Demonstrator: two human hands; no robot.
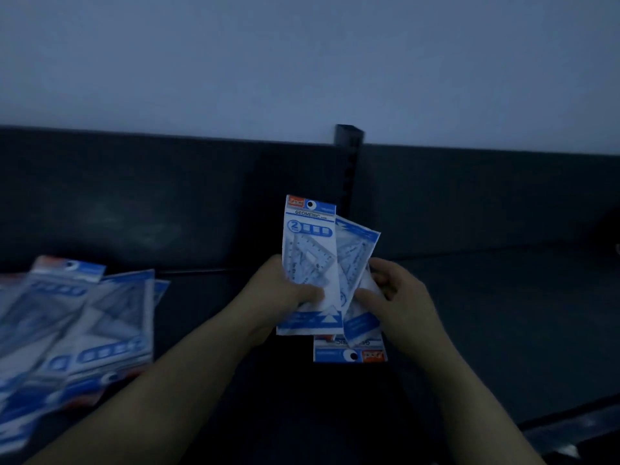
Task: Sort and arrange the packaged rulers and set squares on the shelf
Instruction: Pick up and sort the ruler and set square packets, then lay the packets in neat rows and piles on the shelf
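A blue-and-white set square pack [308, 250] marked "GEOMETRIC" stands upright in my left hand [285, 290], whose thumb presses on its front. Behind it a second pack [357, 250] leans to the right, pinched by my right hand [399, 293]. A third pack [349, 354] hangs upside down below them, its header at the bottom; which hand holds it I cannot tell. Both hands are above the dark shelf [503, 313]. The light is dim.
A loose pile of several similar packs [77, 330] lies fanned out on the shelf at the left, blurred. A dark back panel [167, 196] runs behind the shelf, with a slotted upright post [349, 152] in the middle. The shelf's front edge [570, 427] shows at lower right.
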